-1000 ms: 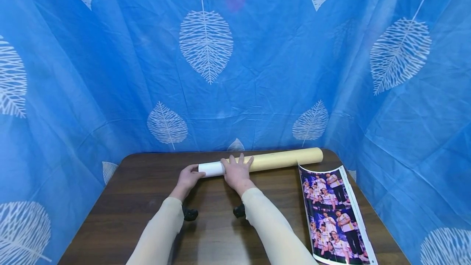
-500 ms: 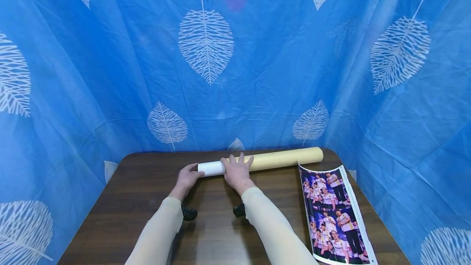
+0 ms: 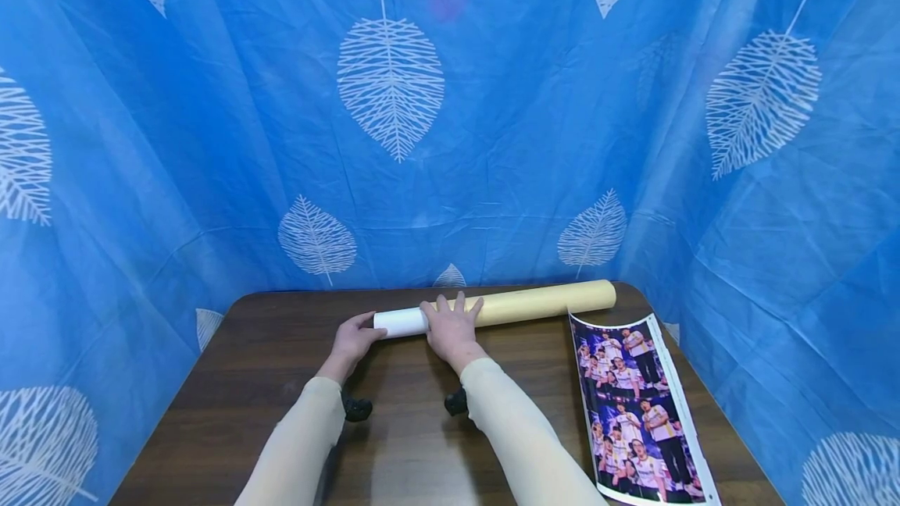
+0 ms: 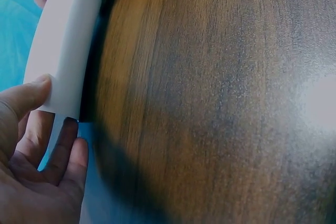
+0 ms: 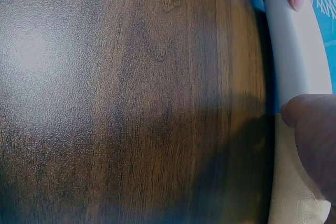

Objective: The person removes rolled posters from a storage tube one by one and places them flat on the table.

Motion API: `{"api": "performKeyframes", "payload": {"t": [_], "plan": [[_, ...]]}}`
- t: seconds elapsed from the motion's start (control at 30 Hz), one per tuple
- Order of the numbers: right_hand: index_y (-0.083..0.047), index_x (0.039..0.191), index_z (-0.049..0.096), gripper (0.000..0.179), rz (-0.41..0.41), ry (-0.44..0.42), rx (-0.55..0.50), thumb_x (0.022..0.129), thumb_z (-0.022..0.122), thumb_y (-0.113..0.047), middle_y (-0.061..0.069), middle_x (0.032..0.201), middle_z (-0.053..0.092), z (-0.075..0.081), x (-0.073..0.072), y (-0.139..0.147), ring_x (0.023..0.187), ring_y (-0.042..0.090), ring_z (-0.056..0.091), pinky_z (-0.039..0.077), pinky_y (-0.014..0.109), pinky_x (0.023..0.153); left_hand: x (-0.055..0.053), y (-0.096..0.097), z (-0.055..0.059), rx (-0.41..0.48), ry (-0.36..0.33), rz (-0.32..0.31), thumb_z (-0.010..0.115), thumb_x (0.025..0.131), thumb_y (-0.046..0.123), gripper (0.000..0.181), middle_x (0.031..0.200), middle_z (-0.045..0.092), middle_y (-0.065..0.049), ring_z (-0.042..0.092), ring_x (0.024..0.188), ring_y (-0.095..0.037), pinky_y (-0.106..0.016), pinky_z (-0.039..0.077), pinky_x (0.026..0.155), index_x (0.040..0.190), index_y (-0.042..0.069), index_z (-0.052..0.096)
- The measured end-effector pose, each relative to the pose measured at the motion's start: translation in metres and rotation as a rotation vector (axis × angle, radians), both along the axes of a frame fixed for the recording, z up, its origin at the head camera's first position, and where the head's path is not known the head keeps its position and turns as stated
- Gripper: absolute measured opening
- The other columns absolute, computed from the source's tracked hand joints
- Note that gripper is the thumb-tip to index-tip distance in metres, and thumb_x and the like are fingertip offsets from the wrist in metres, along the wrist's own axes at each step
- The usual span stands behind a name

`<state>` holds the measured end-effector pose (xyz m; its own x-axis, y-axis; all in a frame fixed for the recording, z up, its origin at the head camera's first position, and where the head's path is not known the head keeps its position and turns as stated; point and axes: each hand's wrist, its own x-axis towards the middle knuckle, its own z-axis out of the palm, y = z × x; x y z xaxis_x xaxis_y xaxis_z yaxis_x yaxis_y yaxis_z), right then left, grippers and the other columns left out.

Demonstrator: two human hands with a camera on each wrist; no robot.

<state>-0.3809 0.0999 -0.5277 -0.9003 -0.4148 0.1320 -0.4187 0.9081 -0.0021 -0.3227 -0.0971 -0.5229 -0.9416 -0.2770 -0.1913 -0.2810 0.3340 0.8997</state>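
A rolled-up white paper [image 3: 400, 322] sticks out of the left end of a long tan cardboard tube [image 3: 541, 306] at the table's far side. My left hand [image 3: 349, 343] pinches the paper roll's free end, with the thumb [image 4: 37, 94] on its outside; the other fingers are partly beyond the end. My right hand [image 3: 452, 332] grips the tube near its mouth, its fingers spread over the top. In the right wrist view the right thumb [image 5: 310, 109] lies at the seam where white paper meets tan tube. The rest of the paper is hidden inside.
A glossy photo print [image 3: 636, 412] with curled edges lies at the right of the dark wooden table [image 3: 232, 397]. Blue curtain [image 3: 485, 178] with white leaf patterns hangs behind the table and along both sides.
My left hand has drifted slightly left with the white roll, so a little more white shows outside the tube. The right hand and tube have stayed nearly in place.
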Motion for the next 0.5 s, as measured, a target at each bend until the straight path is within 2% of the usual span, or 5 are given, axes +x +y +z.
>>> {"api": "performKeyframes", "payload": {"t": [0.23, 0.5], "plan": [[-0.035, 0.141, 0.054, 0.051, -0.001, -0.012, 0.006, 0.094, 0.072, -0.038, 0.008, 0.145, 0.054, 0.0024, 0.0021, 0.0011, 0.143, 0.051, 0.034, 0.019, 0.082, 0.106, -0.0008, 0.0007, -0.0003, 0.004, -0.009, 0.005, 0.068, 0.099, 0.014, 0.058, 0.157, 0.037, -0.028, 0.031, 0.145, -0.046, -0.06, 0.028, 0.117, 0.15, -0.001, 0.047], [-0.035, 0.14, 0.054, 0.051, 0.006, -0.013, -0.01, 0.093, 0.073, -0.036, 0.008, 0.145, 0.054, 0.0001, -0.0002, -0.0003, 0.142, 0.052, 0.034, 0.018, 0.082, 0.106, -0.0023, -0.0016, -0.0025, 0.013, -0.028, 0.008, 0.068, 0.098, 0.014, 0.059, 0.158, 0.035, -0.028, 0.029, 0.146, -0.046, -0.06, 0.029, 0.117, 0.151, 0.0, 0.047]]}}
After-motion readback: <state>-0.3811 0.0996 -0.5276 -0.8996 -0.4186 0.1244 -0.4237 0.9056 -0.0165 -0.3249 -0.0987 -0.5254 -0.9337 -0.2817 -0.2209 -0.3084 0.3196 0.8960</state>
